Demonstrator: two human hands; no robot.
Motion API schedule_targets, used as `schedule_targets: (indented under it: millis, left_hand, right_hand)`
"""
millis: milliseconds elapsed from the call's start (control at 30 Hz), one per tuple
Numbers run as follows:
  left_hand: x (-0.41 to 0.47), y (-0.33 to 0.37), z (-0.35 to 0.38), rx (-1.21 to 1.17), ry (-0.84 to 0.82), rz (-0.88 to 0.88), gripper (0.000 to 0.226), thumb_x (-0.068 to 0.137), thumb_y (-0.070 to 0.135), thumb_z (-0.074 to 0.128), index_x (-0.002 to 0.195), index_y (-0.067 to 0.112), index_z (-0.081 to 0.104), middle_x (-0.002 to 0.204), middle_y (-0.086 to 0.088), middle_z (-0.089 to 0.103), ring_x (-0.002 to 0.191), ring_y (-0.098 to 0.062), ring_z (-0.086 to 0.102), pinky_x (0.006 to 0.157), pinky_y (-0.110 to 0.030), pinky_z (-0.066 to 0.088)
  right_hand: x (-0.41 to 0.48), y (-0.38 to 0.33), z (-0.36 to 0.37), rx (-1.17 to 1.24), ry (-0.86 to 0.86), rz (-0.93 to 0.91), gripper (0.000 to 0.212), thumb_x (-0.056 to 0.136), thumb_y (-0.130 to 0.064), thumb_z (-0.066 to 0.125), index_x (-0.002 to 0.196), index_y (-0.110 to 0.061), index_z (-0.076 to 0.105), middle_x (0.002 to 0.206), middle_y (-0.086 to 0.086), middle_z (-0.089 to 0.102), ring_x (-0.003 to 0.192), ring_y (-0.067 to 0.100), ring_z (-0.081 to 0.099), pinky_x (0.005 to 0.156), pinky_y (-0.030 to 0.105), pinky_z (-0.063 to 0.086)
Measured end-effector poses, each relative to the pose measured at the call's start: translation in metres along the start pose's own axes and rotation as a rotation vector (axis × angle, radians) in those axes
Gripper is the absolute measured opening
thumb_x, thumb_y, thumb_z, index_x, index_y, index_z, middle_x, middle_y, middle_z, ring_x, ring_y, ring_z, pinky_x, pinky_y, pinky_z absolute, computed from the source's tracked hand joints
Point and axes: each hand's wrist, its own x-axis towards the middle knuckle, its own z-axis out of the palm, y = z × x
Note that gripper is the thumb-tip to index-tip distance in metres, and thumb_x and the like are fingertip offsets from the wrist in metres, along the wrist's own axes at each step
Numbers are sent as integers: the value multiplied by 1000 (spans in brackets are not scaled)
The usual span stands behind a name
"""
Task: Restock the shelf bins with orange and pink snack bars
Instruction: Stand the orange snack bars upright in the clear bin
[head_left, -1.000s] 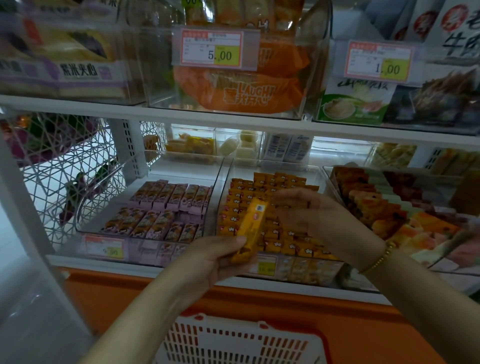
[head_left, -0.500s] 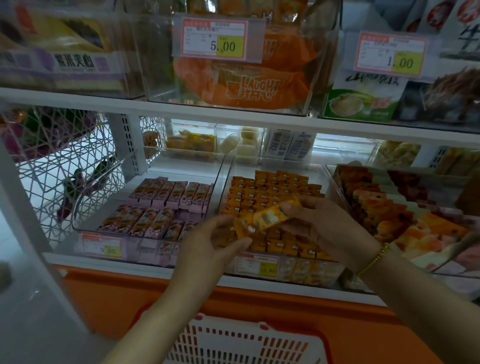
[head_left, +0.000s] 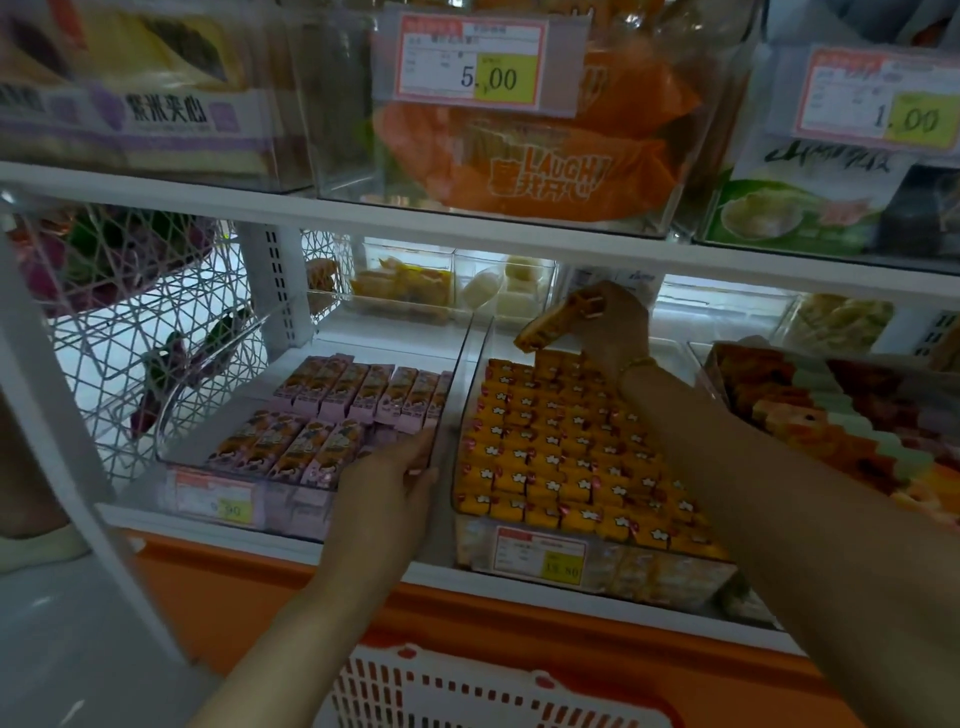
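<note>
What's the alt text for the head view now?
A person's right hand holds an orange snack bar above the back of the orange-bar bin, while the left hand grips the side wall of the neighbouring pink-bar bin.

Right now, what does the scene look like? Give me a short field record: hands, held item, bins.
left hand: fingers curl on the right wall of the pink bin
right hand: holds an orange snack bar, tilted, above the back of the orange bin
orange bin: closely packed rows
pink bin: two rows, part filled
basket: white, below the shelf
</note>
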Motion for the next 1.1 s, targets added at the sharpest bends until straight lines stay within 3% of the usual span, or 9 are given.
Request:
schedule_targets:
  millis: [233, 367, 433, 500, 600, 700, 833, 1000, 1100]
  left_hand:
    - [2, 0, 0, -24, 10, -16, 39, 91, 3, 57, 125, 21, 59, 98, 32, 47, 81, 20, 45, 70, 10, 33]
    - [1, 1, 0, -22, 4, -40, 39, 93, 6, 56, 129, 20, 56, 107, 21, 54, 93, 7, 48, 74, 10, 31]
    - [1, 2, 0, -7, -7, -54, 40, 94, 9, 55, 132, 21, 53, 123, 11, 59, 106, -2, 53, 86, 0, 34]
    - [1, 1, 0, 0, -16, -74, 40, 94, 10, 55, 133, 20, 52, 130, 5, 58, 115, -10, 54, 94, -11, 36]
    - [1, 1, -1, 2, -19, -75, 40, 94, 10, 55, 133, 19, 53, 131, 3, 58, 117, -11, 54, 92, -10, 38]
    - [1, 3, -2, 4, -17, -56, 40, 94, 6, 54, 132, 18, 53, 129, 3, 59, 110, -4, 53, 82, 1, 35]
    - [0, 5, -2, -17, -22, -76, 41, 94, 4, 54, 133, 17, 52, 132, 2, 57, 116, -8, 52, 93, -8, 33]
    - [1, 6, -2, -40, -17, -103, 40, 93, 3, 54, 131, 14, 54, 129, 1, 59, 113, -8, 53, 86, -3, 31]
    - [2, 8, -3, -46, -7, -98, 38, 92, 1, 54, 127, 15, 58, 123, 0, 63, 100, -2, 50, 87, -13, 37]
  right_hand:
    - [19, 7, 52, -155, -152, -15, 24, 77, -15, 75, 92, 0, 65, 96, 9, 64, 89, 17, 59, 66, 19, 37]
    - [8, 10, 64, -351, -365, -217, 19, 86, -19, 67, 93, -2, 71, 100, 10, 67, 93, 19, 60, 80, 25, 43]
    - [7, 13, 65, -468, -427, -307, 22, 92, -20, 57, 99, -6, 73, 107, 12, 68, 100, 23, 61, 90, 30, 44]
    - [15, 16, 63, -501, -404, -350, 22, 93, -14, 54, 103, -9, 73, 112, 14, 65, 105, 26, 59, 94, 31, 42]
    - [31, 25, 53, -547, -317, -295, 27, 89, -1, 52, 111, -4, 69, 119, 19, 62, 113, 31, 57, 102, 35, 41]
    - [33, 37, 43, -637, -373, -203, 24, 92, -4, 49, 105, 5, 67, 110, 22, 64, 104, 32, 60, 96, 38, 45]
    - [26, 36, 36, -622, -405, -173, 21, 90, -6, 53, 97, 7, 67, 102, 23, 65, 98, 33, 60, 90, 37, 47]
    - [10, 23, 25, -452, -202, -207, 15, 94, -4, 42, 101, 3, 53, 93, 20, 60, 80, 26, 53, 69, 32, 41]
    - [-2, 12, 8, -357, -74, -271, 16, 94, -1, 40, 108, 1, 48, 89, 18, 59, 77, 24, 53, 66, 33, 41]
